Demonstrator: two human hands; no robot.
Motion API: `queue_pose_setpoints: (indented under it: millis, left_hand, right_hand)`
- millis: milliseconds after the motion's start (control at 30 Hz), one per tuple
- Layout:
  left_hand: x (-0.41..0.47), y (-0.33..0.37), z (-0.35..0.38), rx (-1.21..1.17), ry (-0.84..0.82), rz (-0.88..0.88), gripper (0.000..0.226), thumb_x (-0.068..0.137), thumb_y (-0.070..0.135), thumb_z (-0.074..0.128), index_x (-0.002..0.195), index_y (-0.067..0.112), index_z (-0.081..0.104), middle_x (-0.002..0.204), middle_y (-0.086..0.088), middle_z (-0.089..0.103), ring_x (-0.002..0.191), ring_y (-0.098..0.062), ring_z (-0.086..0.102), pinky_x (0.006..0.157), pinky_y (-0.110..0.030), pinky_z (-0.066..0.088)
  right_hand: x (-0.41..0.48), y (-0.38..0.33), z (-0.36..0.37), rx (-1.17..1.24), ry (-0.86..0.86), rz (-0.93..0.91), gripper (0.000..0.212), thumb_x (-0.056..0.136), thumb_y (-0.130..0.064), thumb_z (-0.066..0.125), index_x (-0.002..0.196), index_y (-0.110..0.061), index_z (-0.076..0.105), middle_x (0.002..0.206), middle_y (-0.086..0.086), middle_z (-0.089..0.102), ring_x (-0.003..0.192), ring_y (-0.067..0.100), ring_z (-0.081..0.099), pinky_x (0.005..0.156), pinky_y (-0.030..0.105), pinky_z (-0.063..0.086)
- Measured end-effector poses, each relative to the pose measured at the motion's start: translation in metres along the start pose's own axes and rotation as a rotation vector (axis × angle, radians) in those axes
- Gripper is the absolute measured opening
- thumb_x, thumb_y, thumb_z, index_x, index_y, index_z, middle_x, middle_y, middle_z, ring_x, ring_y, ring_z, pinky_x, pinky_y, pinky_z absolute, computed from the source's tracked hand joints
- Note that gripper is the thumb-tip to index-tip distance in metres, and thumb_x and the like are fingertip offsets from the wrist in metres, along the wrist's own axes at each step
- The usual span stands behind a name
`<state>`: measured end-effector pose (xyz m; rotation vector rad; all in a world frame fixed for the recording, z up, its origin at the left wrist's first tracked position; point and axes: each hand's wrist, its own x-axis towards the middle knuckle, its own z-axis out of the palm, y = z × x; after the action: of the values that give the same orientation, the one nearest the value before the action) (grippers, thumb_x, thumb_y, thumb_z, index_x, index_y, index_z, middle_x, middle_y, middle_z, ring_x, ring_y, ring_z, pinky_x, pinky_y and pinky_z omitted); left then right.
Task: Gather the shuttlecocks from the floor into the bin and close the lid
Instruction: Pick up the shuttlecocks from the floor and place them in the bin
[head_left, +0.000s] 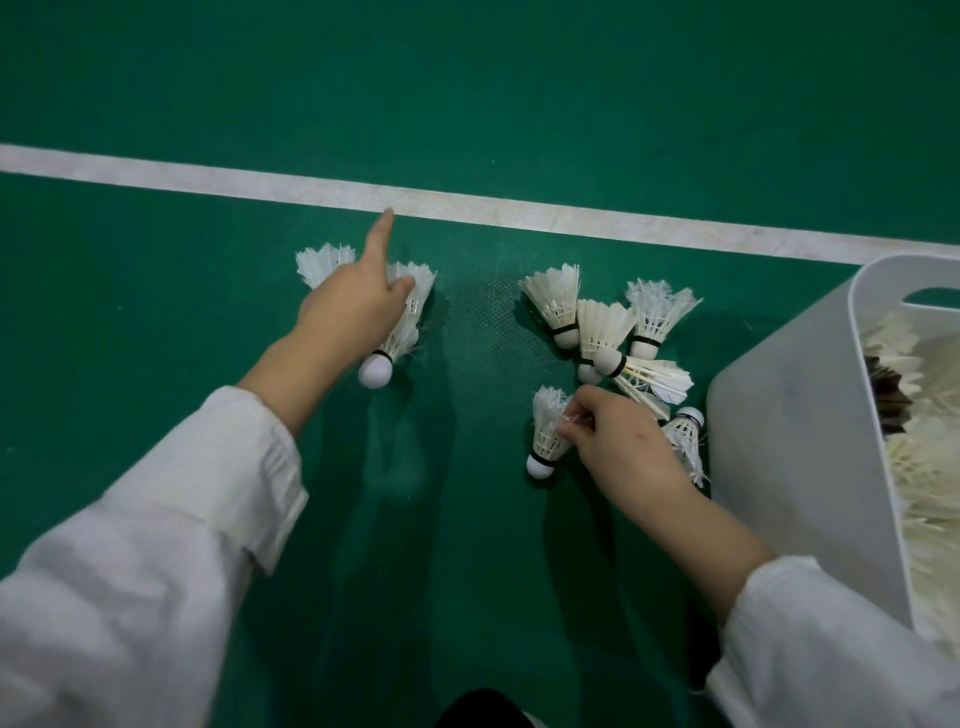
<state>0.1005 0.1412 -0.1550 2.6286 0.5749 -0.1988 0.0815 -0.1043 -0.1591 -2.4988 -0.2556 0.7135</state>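
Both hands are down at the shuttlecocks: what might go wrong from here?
The right hand pinches the near shuttlecock by its feathers alone; it may slip or bend before reaching the bin.
The far shuttlecock lies half hidden behind the left hand, which holds the left shuttlecock; it may get missed.
The bin looks well filled; closing it might crush feathers.

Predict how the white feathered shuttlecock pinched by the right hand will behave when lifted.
The white feathered shuttlecock is probably very light: the right hand pinches it by its feathers alone. Its thin feathers look fragile. Its rounded white base probably hangs lowest.
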Motion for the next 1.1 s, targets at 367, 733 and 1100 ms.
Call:
queue_pose_setpoints:
  millis: [367,733,1100]
  left_hand:
    - [-0.056,0.004,0.009,-0.063,0.008,0.038,0.017,0.089,0.039,0.055,0.089,0.022,0.054,0.088,0.002,0.065,0.075,-0.023,0.058,0.064,-0.033,0.046]
    - [-0.156,0.08,-0.03,-0.108,-0.007,0.188,0.015,0.082,0.049,0.058,0.078,0.038,0.068,0.05,0.03,0.053,0.048,0.005,0.043,0.05,-0.023,0.029]
    - [-0.225,0.194,-0.08,-0.168,0.01,0.453,0.02,0.083,0.041,0.061,0.089,0.026,0.073,0.063,0.033,0.052,0.058,0.018,0.048,0.052,-0.013,0.031]
  right_hand:
    - [-0.01,-0.004,-0.005,0.012,-0.039,-0.039,0.007,0.087,-0.017,0.059,0.08,-0.016,0.058,0.078,0.003,0.057,0.078,0.02,0.052,0.065,0.025,0.033]
    - [-0.079,-0.024,-0.115,0.039,0.032,-0.306,0.009,0.087,-0.027,0.06,0.079,-0.025,0.059,0.069,-0.015,0.056,0.065,-0.002,0.052,0.054,0.006,0.04]
    - [-0.248,0.075,-0.235,0.108,0.264,-0.085,0.015,0.081,-0.035,0.063,0.078,-0.021,0.065,0.079,0.0,0.066,0.078,0.022,0.062,0.081,0.047,0.052]
